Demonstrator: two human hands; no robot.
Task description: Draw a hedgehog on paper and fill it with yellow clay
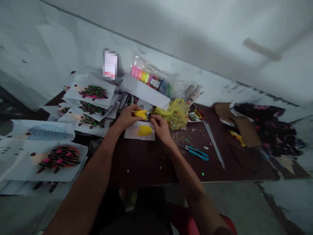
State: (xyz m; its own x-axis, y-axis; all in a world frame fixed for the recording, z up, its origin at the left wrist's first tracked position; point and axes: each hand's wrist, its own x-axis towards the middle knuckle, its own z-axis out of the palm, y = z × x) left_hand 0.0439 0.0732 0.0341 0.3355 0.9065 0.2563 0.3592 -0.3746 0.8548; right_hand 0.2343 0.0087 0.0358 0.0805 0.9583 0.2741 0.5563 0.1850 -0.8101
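Note:
My left hand is closed round a bright yellow object with a shiny, silvery end; its exact kind is unclear. At that end, the fingers of my right hand are pinched together and seem to hold it. Just below both hands lies a white sheet bearing a pale hedgehog-like figure with a yellow patch on its body. A yellow plastic bag with yellowish contents sits right beside my right hand.
Hedgehog pictures are stacked at left. Behind my hands lie a white box-like piece and a clear pack of coloured clay. To the right are blue thread snips, scissors, clear sticks and a yellow tool.

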